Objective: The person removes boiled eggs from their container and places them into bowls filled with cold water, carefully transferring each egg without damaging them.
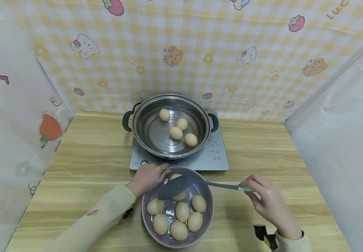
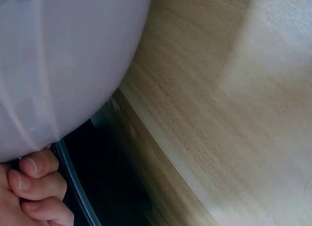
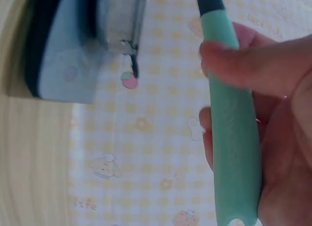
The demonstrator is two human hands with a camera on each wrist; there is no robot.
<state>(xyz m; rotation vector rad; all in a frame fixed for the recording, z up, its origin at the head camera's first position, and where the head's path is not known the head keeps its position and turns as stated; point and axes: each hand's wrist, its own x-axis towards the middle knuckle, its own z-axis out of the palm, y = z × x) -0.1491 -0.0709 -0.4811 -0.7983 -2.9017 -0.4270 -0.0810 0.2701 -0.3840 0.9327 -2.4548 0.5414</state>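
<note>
A purple-grey bowl (image 1: pixel 146 224) of several light brown eggs (image 1: pixel 179 231) stands at the front of the table. My left hand (image 1: pixel 148 177) grips its upper left rim; the left wrist view shows curled fingers (image 2: pixel 41 187) against the outer wall of the bowl (image 2: pixel 73 55). To the right of the bowl, my right hand (image 1: pixel 264 196) holds a spatula by its green handle (image 3: pixel 234 128). The spatula's broad dark head (image 1: pixel 176 187) is over the back of the bowl and partly hides the eggs there. Whether it touches an egg, I cannot tell.
Behind the bowl, a steel pot (image 1: pixel 143 140) with black handles sits on a flat grey cooktop (image 1: pixel 217 154). Several eggs (image 1: pixel 176 133) lie in the pot. A checkered cloth (image 1: pixel 200 35) hangs behind the wooden table (image 1: pixel 257 150); white sheets (image 1: pixel 342 87) close the sides.
</note>
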